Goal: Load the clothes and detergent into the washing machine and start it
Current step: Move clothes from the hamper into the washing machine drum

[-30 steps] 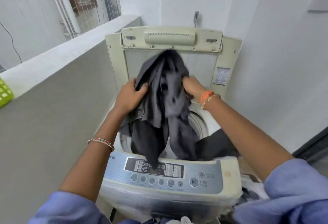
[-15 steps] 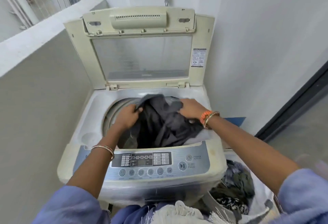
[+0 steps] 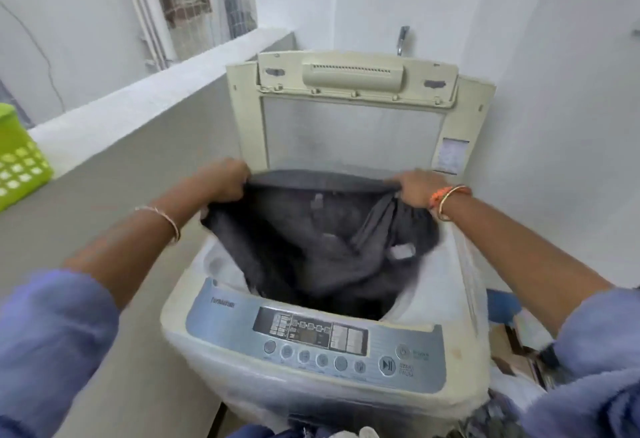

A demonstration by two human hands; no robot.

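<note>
A: Left hand [image 3: 227,177] status?
B: Gripping the dark garment [image 3: 318,229] at its top edge. Right hand [image 3: 417,188] pinches the opposite end.
A: Garment position?
B: Stretched between both hands, hanging below them into the washing machine [image 3: 311,354] tub, lid [image 3: 353,111] upright behind.

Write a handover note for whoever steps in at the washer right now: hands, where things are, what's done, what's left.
Left hand and right hand each grip an edge of the dark garment, stretched wide above the washing machine tub.
Lid is up; the garment's lower part hangs into the tub.
More clothes lie low at the right.
Left: drop the garment in, load the remaining clothes, add detergent (none in view), close the lid, press the start button.
</note>
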